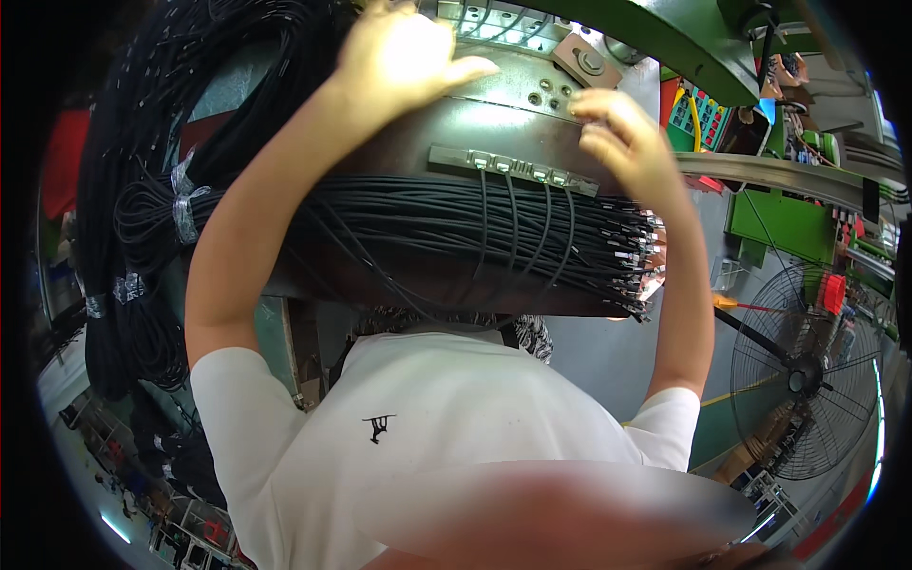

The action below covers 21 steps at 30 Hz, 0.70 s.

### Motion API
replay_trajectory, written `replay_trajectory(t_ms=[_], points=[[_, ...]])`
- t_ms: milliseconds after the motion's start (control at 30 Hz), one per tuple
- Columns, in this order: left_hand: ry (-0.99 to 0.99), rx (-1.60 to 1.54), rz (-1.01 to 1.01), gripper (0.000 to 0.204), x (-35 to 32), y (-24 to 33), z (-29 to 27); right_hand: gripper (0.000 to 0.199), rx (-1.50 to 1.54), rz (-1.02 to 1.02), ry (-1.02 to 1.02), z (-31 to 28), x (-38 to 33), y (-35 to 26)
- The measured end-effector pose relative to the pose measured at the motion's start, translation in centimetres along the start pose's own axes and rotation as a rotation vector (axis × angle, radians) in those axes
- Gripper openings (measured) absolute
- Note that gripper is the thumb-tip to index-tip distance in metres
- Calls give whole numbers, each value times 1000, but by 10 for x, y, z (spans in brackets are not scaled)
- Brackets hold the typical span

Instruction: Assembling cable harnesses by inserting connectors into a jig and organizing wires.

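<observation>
Fingers [613, 112] of our right hand [635, 152] curl loosely, released, near the drilled grey steel plate [508, 92], glare leaves us unable to tell our left hand's [399, 59] grip, and the long silver metal strip [516, 169] lies nearer our body than both, beside the thick black cable bundle [408, 207]

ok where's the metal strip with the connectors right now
In the head view, the metal strip is in the upper half, just right of centre, along the far edge of the black cable bundle and left of the right hand.
</observation>
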State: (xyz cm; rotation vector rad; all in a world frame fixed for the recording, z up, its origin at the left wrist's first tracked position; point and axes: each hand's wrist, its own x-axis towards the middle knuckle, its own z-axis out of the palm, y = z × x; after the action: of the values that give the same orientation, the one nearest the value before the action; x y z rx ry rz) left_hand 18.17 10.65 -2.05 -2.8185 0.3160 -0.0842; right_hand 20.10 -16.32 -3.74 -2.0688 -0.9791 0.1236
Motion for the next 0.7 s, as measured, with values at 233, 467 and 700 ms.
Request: replay_trajectory(t_ms=[233, 467, 700], points=[[-626, -1759, -271, 43, 41, 8, 23, 23, -364, 248, 131, 4, 99, 84], [-436, -2730, -151, 33, 27, 42, 25, 22, -702, -50, 184, 11, 79, 79], [-655, -2484, -403, 40, -20, 67, -6, 43, -143, 413, 60, 20, 74, -25]])
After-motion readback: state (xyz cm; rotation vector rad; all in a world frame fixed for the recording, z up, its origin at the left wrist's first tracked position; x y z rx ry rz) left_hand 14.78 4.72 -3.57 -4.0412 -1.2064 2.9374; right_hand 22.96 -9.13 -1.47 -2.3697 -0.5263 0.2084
